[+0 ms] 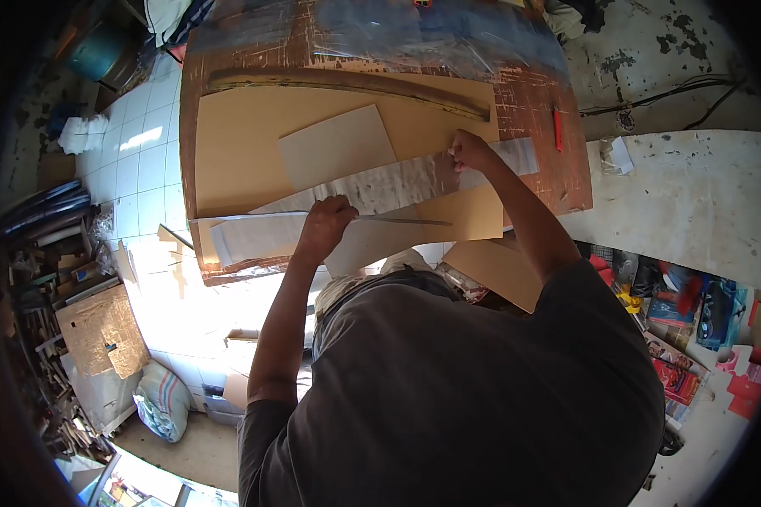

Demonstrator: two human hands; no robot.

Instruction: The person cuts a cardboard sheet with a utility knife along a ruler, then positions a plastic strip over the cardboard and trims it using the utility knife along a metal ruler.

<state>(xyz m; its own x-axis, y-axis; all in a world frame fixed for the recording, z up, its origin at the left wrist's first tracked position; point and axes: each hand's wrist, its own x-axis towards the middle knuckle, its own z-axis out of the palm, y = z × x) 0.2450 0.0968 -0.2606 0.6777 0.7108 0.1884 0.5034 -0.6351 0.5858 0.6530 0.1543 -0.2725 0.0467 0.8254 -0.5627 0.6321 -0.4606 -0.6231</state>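
Observation:
A long grey-white marbled strip (pixel 397 188) lies slantwise across a tan board (pixel 237 160). My right hand (pixel 471 154) is closed in a pinch at the strip's upper edge, toward its right end. Farther left, my left hand (pixel 330 221) is closed over the strip's lower edge; what its fingers grip is hidden. A thin straight bar (pixel 402 221) passes by that hand, partly covered by it. Pale sheet material (pixel 258 241) lies under the bar, near the board's front edge. Behind the marbled strip rests a pale rectangular sheet (pixel 338 145).
A dark, narrow curved bar (pixel 347 82) lies along the board's back edge. On the worn brown table (pixel 550 182), a red cutter-like tool (pixel 558 128) lies at right. Wood scraps (pixel 59 296) are piled at left, and a brown cardboard piece (pixel 499 270) sits below the table's front.

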